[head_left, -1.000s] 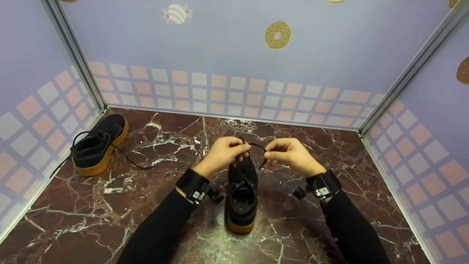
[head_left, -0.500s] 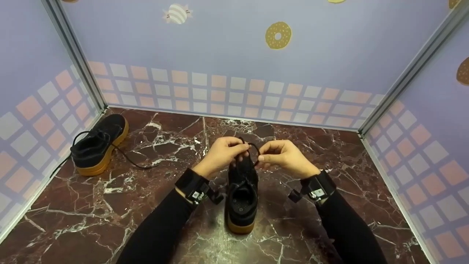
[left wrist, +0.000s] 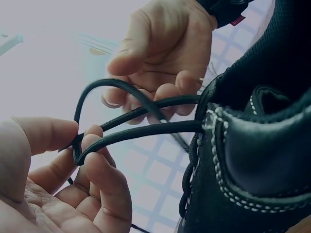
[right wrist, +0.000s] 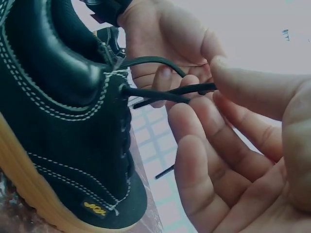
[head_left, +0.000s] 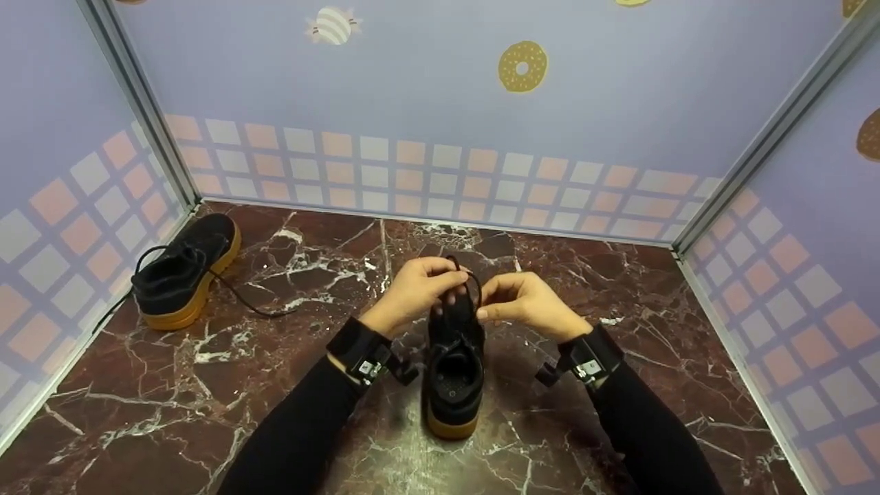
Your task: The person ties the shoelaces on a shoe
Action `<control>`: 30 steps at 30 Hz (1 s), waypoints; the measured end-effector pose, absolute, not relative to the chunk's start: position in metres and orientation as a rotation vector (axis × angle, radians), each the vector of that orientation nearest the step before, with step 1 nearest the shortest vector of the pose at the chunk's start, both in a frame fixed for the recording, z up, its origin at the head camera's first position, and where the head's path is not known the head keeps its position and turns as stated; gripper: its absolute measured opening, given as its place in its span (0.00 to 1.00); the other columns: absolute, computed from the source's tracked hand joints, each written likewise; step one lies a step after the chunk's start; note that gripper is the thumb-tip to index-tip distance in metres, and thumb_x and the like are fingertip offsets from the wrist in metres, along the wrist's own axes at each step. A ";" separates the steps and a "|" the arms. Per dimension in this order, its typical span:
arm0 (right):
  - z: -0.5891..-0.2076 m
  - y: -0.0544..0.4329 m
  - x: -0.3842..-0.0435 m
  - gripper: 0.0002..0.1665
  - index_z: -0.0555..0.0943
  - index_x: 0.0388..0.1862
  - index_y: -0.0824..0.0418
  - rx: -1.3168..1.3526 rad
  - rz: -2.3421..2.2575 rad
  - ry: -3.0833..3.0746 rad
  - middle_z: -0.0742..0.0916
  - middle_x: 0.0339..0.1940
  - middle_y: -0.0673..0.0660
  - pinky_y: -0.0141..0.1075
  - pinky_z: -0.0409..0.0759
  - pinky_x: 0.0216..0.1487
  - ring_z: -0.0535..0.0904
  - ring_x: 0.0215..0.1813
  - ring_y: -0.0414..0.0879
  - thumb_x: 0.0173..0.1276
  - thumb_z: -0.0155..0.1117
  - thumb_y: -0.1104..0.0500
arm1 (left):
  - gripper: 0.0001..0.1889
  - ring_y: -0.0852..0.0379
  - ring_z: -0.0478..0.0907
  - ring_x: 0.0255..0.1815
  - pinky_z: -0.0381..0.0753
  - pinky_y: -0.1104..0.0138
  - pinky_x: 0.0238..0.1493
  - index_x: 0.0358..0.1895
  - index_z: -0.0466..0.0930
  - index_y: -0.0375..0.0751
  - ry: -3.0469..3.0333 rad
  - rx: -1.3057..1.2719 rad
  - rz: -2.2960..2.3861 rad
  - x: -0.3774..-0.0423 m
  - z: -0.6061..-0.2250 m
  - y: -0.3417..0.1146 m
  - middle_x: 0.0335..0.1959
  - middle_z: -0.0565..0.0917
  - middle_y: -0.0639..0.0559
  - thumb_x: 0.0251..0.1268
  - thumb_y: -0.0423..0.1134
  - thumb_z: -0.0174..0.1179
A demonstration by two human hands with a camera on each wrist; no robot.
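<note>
A black shoe (head_left: 454, 412) with a tan sole stands upright in the middle, toe pointing away. Above its front, my left hand (head_left: 416, 292) pinches the black shoelace (left wrist: 146, 131) between thumb and fingers, where strands cross. To its right, my right hand (head_left: 526, 302) holds the same lace with thumb and curled fingers; a lace loop (head_left: 476, 280) arches between both hands. In the left wrist view, two strands run from the shoe's top eyelets to the left fingers. The right wrist view shows the lace passing under the right thumb (right wrist: 243, 87), its contact partly hidden.
A matching shoe (head_left: 182, 275) stands at the far left near the wall, its loose lace (head_left: 240, 297) trailing on the dark red marbled surface (head_left: 309, 412). Patterned panels (head_left: 412, 89) enclose the back and both sides.
My right hand has moved left and slightly nearer, drawing close to the left hand. The lace arch between them has become narrower and steeper. My left hand stays almost still.
</note>
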State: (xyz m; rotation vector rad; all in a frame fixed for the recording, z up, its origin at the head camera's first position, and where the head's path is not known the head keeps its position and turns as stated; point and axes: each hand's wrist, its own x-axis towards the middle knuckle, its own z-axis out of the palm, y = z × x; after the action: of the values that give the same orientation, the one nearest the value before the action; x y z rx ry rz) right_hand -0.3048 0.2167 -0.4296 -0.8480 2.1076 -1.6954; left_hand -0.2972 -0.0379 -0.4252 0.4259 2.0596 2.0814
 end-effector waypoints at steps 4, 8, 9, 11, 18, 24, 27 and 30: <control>-0.434 0.220 -0.305 0.18 0.88 0.50 0.76 -0.829 -1.672 2.133 0.91 0.41 0.70 0.39 0.90 0.40 0.87 0.36 0.48 0.68 0.83 0.66 | 0.06 0.59 0.78 0.27 0.78 0.67 0.26 0.48 0.92 0.38 2.027 0.430 2.100 -0.296 -0.424 -0.039 0.34 0.89 0.49 0.78 0.37 0.70; -0.442 0.221 -0.308 0.14 0.90 0.50 0.70 -0.805 -1.634 2.211 0.92 0.42 0.68 0.40 0.90 0.42 0.88 0.39 0.55 0.70 0.81 0.65 | 0.07 0.59 0.78 0.28 0.78 0.66 0.27 0.50 0.92 0.39 2.004 0.432 2.116 -0.296 -0.424 -0.040 0.34 0.89 0.49 0.78 0.37 0.70; -0.444 0.221 -0.309 0.13 0.91 0.51 0.69 -0.807 -1.615 2.230 0.93 0.43 0.66 0.40 0.90 0.44 0.89 0.41 0.55 0.70 0.80 0.65 | 0.07 0.59 0.78 0.28 0.78 0.66 0.27 0.50 0.93 0.39 2.002 0.430 2.118 -0.297 -0.425 -0.040 0.34 0.89 0.49 0.78 0.37 0.70; -0.448 0.219 -0.310 0.13 0.91 0.52 0.67 -0.816 -1.574 2.260 0.94 0.44 0.62 0.40 0.90 0.47 0.90 0.44 0.55 0.72 0.79 0.64 | 0.08 0.59 0.78 0.28 0.78 0.66 0.27 0.51 0.93 0.39 2.002 0.424 2.122 -0.297 -0.425 -0.041 0.34 0.89 0.49 0.78 0.37 0.70; -0.456 0.211 -0.309 0.12 0.92 0.52 0.67 -0.890 -1.545 2.240 0.95 0.47 0.61 0.37 0.90 0.50 0.92 0.47 0.49 0.71 0.78 0.66 | 0.09 0.59 0.79 0.27 0.79 0.65 0.29 0.52 0.92 0.37 2.043 0.421 2.095 -0.298 -0.426 -0.041 0.35 0.90 0.49 0.77 0.37 0.71; -0.457 0.208 -0.309 0.15 0.91 0.55 0.68 -0.951 -1.537 2.175 0.94 0.53 0.63 0.36 0.89 0.51 0.91 0.52 0.51 0.71 0.76 0.69 | 0.08 0.58 0.79 0.27 0.79 0.66 0.28 0.51 0.93 0.39 2.034 0.417 2.103 -0.298 -0.427 -0.040 0.35 0.90 0.48 0.75 0.36 0.71; -0.457 0.207 -0.311 0.17 0.91 0.59 0.67 -0.989 -1.517 2.114 0.92 0.61 0.63 0.38 0.89 0.55 0.90 0.59 0.55 0.73 0.75 0.71 | 0.07 0.58 0.80 0.27 0.80 0.68 0.27 0.51 0.93 0.39 2.028 0.406 2.116 -0.297 -0.428 -0.041 0.34 0.90 0.48 0.76 0.35 0.71; -0.458 0.207 -0.312 0.16 0.92 0.59 0.66 -1.032 -1.492 2.063 0.89 0.67 0.62 0.41 0.89 0.58 0.86 0.66 0.59 0.74 0.72 0.72 | 0.08 0.58 0.80 0.27 0.80 0.69 0.27 0.51 0.93 0.38 2.027 0.403 2.118 -0.296 -0.429 -0.042 0.33 0.89 0.49 0.76 0.35 0.70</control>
State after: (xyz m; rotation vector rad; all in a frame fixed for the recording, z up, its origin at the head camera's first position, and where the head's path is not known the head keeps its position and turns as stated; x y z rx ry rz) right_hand -0.3124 0.2072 -0.4583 -1.0322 2.0632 -1.4916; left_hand -0.2960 -0.0422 -0.4286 0.4026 2.0265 2.1181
